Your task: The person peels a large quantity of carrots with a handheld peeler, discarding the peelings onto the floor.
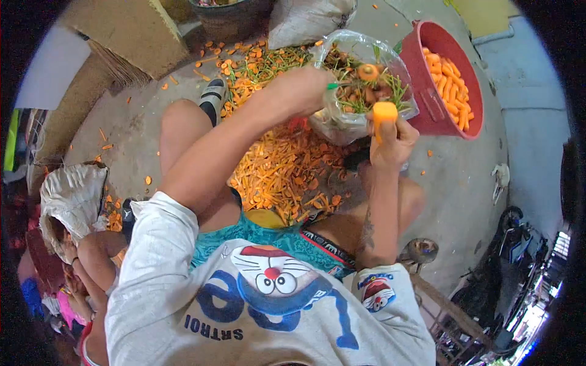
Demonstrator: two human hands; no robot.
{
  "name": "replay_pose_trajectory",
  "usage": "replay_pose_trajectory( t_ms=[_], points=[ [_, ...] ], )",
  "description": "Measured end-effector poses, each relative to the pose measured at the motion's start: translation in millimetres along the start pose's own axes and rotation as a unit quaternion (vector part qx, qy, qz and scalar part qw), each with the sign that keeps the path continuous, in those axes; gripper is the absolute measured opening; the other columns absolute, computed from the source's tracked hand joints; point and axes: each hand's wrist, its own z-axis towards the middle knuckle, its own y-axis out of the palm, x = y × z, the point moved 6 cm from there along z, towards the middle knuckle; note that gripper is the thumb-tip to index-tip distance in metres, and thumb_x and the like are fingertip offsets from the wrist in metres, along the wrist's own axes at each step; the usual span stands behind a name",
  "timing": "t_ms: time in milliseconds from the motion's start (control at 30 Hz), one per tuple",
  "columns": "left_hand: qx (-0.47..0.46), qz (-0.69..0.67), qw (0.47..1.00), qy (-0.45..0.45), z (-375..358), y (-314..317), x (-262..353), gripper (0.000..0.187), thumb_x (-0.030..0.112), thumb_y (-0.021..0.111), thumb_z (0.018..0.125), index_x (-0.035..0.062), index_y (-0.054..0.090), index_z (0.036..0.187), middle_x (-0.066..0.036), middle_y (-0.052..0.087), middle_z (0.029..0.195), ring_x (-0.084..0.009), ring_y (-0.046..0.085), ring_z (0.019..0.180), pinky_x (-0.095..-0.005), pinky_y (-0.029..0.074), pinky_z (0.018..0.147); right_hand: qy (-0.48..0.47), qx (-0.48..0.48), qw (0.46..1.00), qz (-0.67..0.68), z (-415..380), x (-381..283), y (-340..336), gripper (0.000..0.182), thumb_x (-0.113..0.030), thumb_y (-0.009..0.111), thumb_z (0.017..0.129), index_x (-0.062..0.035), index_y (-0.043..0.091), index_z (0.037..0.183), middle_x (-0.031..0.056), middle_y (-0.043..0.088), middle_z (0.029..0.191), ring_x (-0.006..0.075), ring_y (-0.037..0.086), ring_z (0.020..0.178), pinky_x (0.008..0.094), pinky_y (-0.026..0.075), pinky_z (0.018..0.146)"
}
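Note:
My left hand [308, 91] is closed around a tool with a green handle [331, 86]. Its working end is hard to make out against the bag behind it. My right hand [392, 143] grips a bright orange carrot [384, 113] that points up toward the camera. Just beyond both hands is a clear plastic bag [329, 125] holding carrots with green stems. Below my left forearm, a heap of orange carrot peelings [274, 171] covers the floor between my legs.
A red tub [418, 79] of peeled carrots [452, 91] lies tilted at the right. Green stems and carrot slices [262, 64] litter the floor behind. A white sack [308, 21] and a dark bucket [232, 21] stand farther back. Another person's hand [70, 250] is near a sack at left.

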Motion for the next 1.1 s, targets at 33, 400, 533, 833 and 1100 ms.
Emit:
replay_pose_trajectory(
  t_ms=[33, 400, 533, 833, 1100],
  points=[
    [0.008, -0.020, 1.000, -0.019, -2, -4, -8, 0.023, 0.012, 0.063, 0.079, -0.0072, 0.066, 0.091, -0.033, 0.068, 0.087, -0.0487, 0.069, 0.086, -0.0534, 0.055, 0.082, 0.005, 0.002, 0.999, 0.047, -1, -5, 1, 0.039, -0.033, 0.076, 0.094, 0.0044, 0.074, 0.104, 0.0059, 0.072, 0.085, 0.0095, 0.061, 0.071, 0.0235, 0.050, 0.067],
    [0.085, -0.034, 0.995, -0.034, -9, -41, -42, 0.029, 0.015, 0.062, 0.079, -0.0096, 0.064, 0.094, -0.034, 0.067, 0.094, -0.0488, 0.068, 0.094, -0.0535, 0.054, 0.085, 0.253, 0.042, 0.938, 0.234, 122, 13, -89, 0.054, -0.041, 0.062, 0.100, 0.0001, 0.057, 0.136, 0.0073, 0.070, 0.110, 0.0139, 0.061, 0.087, 0.0307, 0.049, 0.067],
    [0.088, -0.035, 0.995, -0.042, -6, -41, -50, 0.029, 0.015, 0.061, 0.079, -0.0102, 0.064, 0.093, -0.035, 0.067, 0.092, -0.0495, 0.068, 0.091, -0.0539, 0.054, 0.084, 0.099, -0.261, 0.828, -0.486, 102, 84, -38, 0.027, -0.011, 0.060, 0.092, -0.0054, 0.075, 0.113, 0.0216, 0.074, 0.102, 0.0368, 0.074, 0.088, 0.0412, 0.058, 0.081],
    [0.092, -0.023, 0.994, -0.047, -17, -51, -52, 0.028, 0.015, 0.062, 0.081, -0.0091, 0.064, 0.096, -0.035, 0.067, 0.088, -0.0498, 0.068, 0.088, -0.0545, 0.054, 0.082, 0.150, -0.503, 0.579, -0.624, 53, 170, -58, 0.044, -0.011, 0.063, 0.076, -0.0049, 0.073, 0.119, 0.0298, 0.071, 0.104, 0.0441, 0.068, 0.104, 0.0500, 0.053, 0.096],
    [0.106, -0.030, 0.992, -0.053, -17, -48, -54, 0.027, 0.015, 0.065, 0.081, -0.0067, 0.064, 0.097, -0.033, 0.068, 0.088, -0.0486, 0.068, 0.088, -0.0548, 0.054, 0.080, 0.252, -0.329, 0.823, -0.388, 72, 184, -74, 0.042, -0.026, 0.064, 0.096, -0.0065, 0.057, 0.133, 0.0144, 0.071, 0.106, 0.0272, 0.068, 0.088, 0.0377, 0.053, 0.085]
  ],
)
